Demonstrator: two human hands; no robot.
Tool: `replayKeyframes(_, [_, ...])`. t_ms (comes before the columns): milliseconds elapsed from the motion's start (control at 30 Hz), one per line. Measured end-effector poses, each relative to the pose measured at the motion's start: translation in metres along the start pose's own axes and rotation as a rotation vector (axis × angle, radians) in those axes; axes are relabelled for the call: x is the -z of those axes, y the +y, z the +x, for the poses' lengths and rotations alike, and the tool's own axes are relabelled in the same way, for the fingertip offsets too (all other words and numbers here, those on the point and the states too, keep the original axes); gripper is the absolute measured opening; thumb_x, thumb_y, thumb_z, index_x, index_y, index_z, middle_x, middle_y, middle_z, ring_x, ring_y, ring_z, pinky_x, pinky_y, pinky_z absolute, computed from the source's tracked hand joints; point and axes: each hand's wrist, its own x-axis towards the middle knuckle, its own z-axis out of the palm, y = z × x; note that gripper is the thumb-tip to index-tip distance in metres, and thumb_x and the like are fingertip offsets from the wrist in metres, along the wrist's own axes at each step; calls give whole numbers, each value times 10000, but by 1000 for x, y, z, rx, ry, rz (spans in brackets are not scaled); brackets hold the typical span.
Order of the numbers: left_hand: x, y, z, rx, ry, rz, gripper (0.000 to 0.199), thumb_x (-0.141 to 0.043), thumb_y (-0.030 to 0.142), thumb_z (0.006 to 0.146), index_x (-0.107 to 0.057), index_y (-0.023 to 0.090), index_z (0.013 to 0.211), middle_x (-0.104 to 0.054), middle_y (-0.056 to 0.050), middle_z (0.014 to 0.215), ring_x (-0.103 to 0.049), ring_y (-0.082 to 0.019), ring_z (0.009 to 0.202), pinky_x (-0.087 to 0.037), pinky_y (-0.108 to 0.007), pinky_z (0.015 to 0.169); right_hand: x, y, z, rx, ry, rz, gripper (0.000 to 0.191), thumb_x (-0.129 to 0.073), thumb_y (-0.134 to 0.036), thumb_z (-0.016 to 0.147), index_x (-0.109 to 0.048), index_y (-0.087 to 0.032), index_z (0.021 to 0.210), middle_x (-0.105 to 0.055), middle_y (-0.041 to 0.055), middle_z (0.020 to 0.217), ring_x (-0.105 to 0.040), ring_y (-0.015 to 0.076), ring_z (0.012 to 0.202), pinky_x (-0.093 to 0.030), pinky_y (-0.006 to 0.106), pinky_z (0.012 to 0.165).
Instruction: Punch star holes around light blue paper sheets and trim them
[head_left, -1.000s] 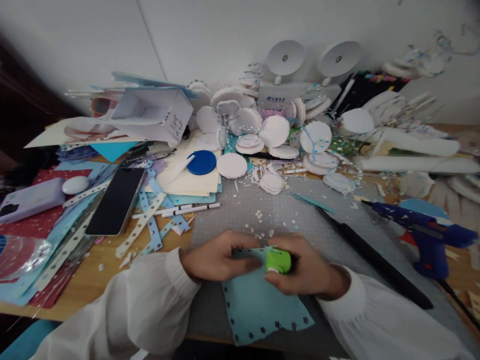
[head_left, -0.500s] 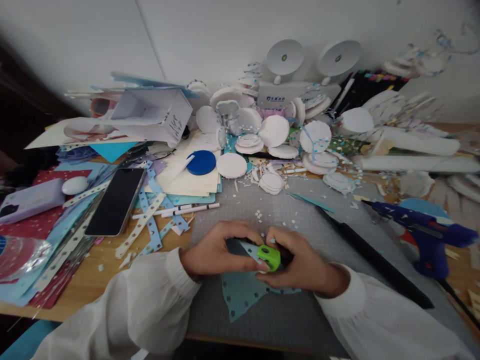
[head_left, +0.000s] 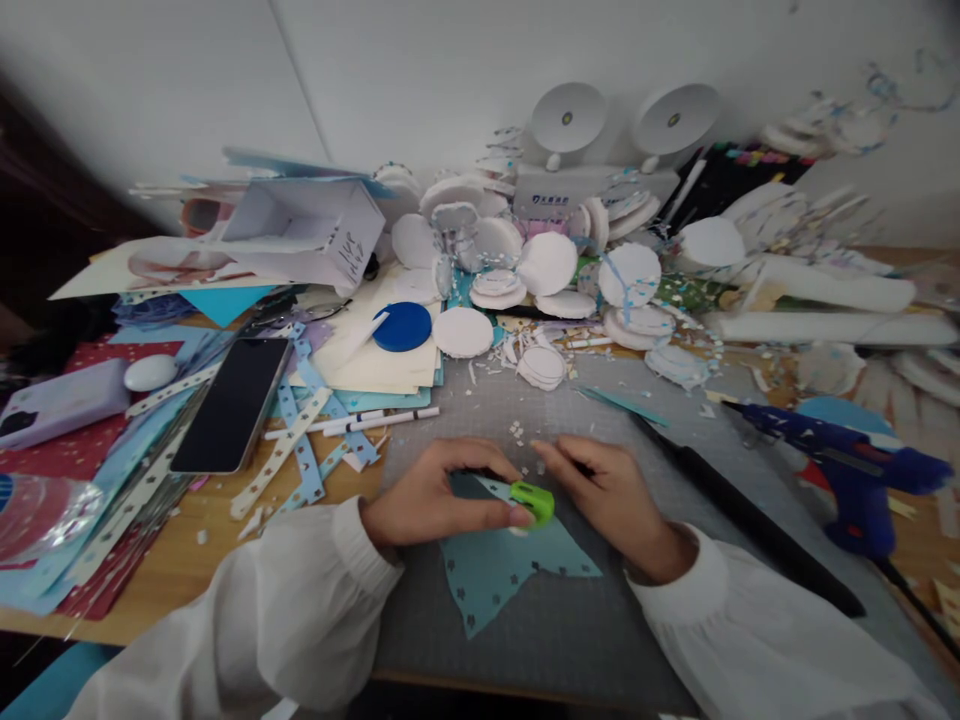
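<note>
My left hand (head_left: 442,495) is closed on a bright green craft punch (head_left: 532,504), thumb in front and fingers behind. The punch sits at the edge of a light blue-green sheet of paper (head_left: 487,580), which hangs below it with small flower-shaped holes along its margin. My right hand (head_left: 611,490) is just right of the punch, apart from it, holding nothing that I can see, with its fingers bent and loosely apart. Between and beyond the hands, tiny punched paper pieces (head_left: 517,432) are scattered on the grey cutting mat (head_left: 480,420).
Right of the hands lie a long black-handled tool (head_left: 750,510) and a blue glue gun (head_left: 855,460). On the left are a phone (head_left: 231,405), punched paper strips (head_left: 304,455) and white pens (head_left: 375,420). White discs (head_left: 547,262) crowd the back, near a blue lid (head_left: 403,326).
My right hand has come off the punch and moved slightly right, its fingers loosening. My left hand still holds the punch, which has shifted a little left; more of the sheet now shows.
</note>
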Motion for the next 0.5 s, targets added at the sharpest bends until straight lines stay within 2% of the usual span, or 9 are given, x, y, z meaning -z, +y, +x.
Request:
replayKeyframes(67, [0, 0, 1, 67, 29, 25, 184, -722, 265, 723, -685, 104, 805, -677, -57, 788, -606, -165, 763, -461, -247, 717, 3, -4, 0, 5, 23, 75, 383, -430, -356, 934, -449, -193, 589, -405, -42, 532, -401, 105, 506, -306, 243, 497])
replayKeyframes(133, [-1, -1, 2, 119, 55, 49, 194, -706, 281, 741, -692, 108, 827, -692, -60, 818, -614, -173, 794, -459, -247, 738, 7, -9, 0, 63, -2, 173, 272, -390, -309, 945, -556, -188, 767, -537, 0, 678, -507, 135, 622, -387, 248, 574])
replayKeyframes(200, [-1, -1, 3, 133, 53, 62, 212, -678, 301, 772, -696, 113, 867, -705, -61, 849, -620, -179, 819, -457, -251, 758, 8, -13, 0, 165, -80, 245, 164, -476, -313, 896, -553, -197, 983, -570, 35, 847, -547, 166, 740, -433, 269, 636])
replayKeyframes(267, [-1, -2, 3, 124, 30, 62, 229, -610, 315, 830, -696, 113, 893, -705, -60, 858, -615, -175, 818, -453, -250, 748, 7, -14, -2, 255, -149, 250, 312, -601, -305, 811, -501, -219, 1094, -559, 50, 944, -553, 192, 818, -453, 291, 679])
replayKeyframes(333, [0, -4, 3, 126, 22, 63, 275, -522, 321, 886, -691, 105, 859, -684, -52, 806, -593, -159, 766, -443, -237, 689, 3, -13, -3, 283, -161, 214, 364, -654, -268, 770, -490, -237, 1094, -563, 51, 963, -553, 204, 857, -454, 308, 719])
replayKeyframes(400, [1, -5, 2, 146, 29, 65, 330, -473, 332, 910, -674, 99, 789, -634, -33, 722, -550, -138, 690, -415, -221, 607, 1, -13, -4, 222, -140, 227, 304, -634, -254, 794, -501, -238, 1066, -574, 46, 924, -556, 198, 833, -452, 311, 709])
replayKeyframes(500, [3, -6, 0, 206, 34, 7, 314, -501, 355, 891, -657, 98, 799, -583, -17, 700, -512, -123, 641, -390, -206, 540, 1, -12, -4, 23, -148, 436, 243, -596, -310, 823, -501, -225, 1031, -566, 35, 863, -549, 178, 756, -446, 290, 633])
